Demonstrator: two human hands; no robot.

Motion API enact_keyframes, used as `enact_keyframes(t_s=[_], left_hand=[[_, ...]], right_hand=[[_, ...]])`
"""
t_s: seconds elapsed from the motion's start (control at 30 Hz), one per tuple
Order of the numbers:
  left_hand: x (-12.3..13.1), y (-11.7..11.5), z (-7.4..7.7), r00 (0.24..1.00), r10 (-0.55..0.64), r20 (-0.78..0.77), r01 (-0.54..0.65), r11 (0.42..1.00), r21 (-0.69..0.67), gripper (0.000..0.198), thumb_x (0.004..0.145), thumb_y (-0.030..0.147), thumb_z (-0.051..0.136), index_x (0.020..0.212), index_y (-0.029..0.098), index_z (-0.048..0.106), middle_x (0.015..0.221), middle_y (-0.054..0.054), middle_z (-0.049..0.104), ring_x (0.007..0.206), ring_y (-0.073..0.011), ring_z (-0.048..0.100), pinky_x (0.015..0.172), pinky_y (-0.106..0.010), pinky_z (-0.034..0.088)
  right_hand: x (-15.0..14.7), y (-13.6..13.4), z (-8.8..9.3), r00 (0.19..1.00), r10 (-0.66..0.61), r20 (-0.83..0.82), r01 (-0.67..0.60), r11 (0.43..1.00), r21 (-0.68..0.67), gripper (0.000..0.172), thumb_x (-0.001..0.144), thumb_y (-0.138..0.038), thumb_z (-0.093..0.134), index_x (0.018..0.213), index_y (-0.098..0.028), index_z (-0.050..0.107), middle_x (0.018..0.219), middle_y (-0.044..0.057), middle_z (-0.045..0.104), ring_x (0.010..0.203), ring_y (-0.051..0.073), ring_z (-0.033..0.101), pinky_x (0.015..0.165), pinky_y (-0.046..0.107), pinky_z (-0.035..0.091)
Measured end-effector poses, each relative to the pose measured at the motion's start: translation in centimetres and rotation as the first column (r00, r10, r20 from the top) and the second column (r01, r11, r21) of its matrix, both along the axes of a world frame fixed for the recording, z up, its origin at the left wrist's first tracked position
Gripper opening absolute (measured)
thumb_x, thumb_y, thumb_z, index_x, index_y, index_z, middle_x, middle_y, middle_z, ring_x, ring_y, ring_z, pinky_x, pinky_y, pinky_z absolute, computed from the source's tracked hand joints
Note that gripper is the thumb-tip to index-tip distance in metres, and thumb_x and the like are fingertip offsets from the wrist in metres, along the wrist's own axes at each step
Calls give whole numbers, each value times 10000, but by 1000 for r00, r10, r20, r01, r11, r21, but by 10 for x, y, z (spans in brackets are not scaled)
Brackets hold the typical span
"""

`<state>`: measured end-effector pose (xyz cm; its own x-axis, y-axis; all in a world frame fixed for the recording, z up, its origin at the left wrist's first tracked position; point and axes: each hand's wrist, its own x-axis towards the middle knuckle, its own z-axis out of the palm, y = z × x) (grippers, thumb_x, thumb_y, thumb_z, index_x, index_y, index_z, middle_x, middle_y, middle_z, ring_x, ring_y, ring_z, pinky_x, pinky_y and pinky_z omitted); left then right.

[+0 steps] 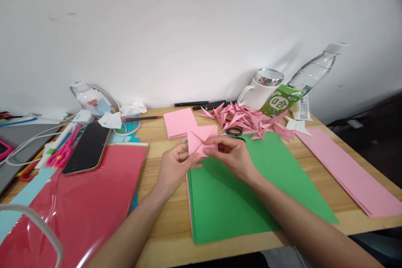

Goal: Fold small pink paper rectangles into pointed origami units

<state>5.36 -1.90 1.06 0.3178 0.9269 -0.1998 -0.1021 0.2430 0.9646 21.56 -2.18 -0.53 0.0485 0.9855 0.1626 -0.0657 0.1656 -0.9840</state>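
Note:
A partly folded pink paper square (201,139) is held just above the green paper sheet (248,192) at the middle of the wooden table. My left hand (174,164) pinches its lower left edge with curled fingers. My right hand (230,155) pinches its right edge from the other side. Behind them lies a stack of pink paper squares (179,122). A pile of folded pink paper pieces (248,119) is spread further back to the right.
Black-handled scissors (234,132) lie behind my right hand. A white mug (260,89), a green carton (281,99) and a clear bottle (314,69) stand at the back right. Pink paper strips (348,171) lie right. A phone (88,147) rests on a red plastic sleeve (84,205) at left.

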Motion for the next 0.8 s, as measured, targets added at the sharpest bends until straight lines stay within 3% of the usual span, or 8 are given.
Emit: enact_keyframes(t_s=[0.27, 0.43, 0.8], left_hand=[[-1, 1, -8, 998, 17, 59, -13, 998, -62, 330, 665, 256, 742, 926, 87, 631, 878, -89, 726, 772, -191, 690, 715, -286, 574], [2, -1, -6, 998, -21, 66, 28, 994, -101, 325, 675, 310, 732, 872, 72, 632, 830, -117, 726, 750, -222, 695, 684, -318, 582], [4, -2, -6, 997, 31, 72, -24, 995, -94, 328, 629, 315, 762, 806, 72, 631, 748, -103, 726, 711, -224, 697, 683, -326, 581]], right_hand=[[0, 1, -2, 998, -4, -63, 1, 999, -50, 190, 581, -202, 775, 749, -191, 686, 769, 7, 674, 682, 128, 584, 632, 252, 465], [0, 0, -2, 999, -11, -42, 8, 998, -61, 177, 596, -221, 765, 745, -183, 678, 755, 10, 664, 666, 126, 571, 614, 250, 453], [0, -1, 1, 998, 7, -60, -12, 996, -83, 155, 606, -225, 749, 730, -175, 669, 698, -6, 642, 590, 100, 539, 559, 232, 426]])
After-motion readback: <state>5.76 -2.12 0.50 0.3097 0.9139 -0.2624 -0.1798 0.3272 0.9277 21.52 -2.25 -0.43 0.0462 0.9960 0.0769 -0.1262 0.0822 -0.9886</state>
